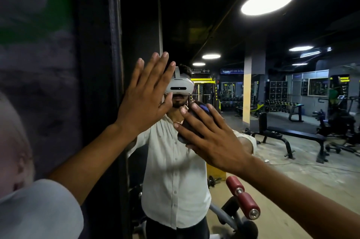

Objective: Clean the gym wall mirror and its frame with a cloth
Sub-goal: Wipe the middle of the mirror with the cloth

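Note:
The wall mirror (272, 141) fills the middle and right of the view, and its dark frame (115, 43) runs upright at the left. My left hand (144, 98) lies flat on the glass beside the frame, fingers straight and pointing up. Under my right hand (212, 137), a dark cloth (201, 109) is pressed against the glass with spread, straight fingers. My reflection in a white shirt and headset stands behind both hands.
A dark wall (39, 82) lies left of the frame. Low in front of the mirror sits a gym machine with red foam rollers (243, 197). The glass reflects a flat bench (292, 135), dumbbell racks, a pillar and ceiling lights.

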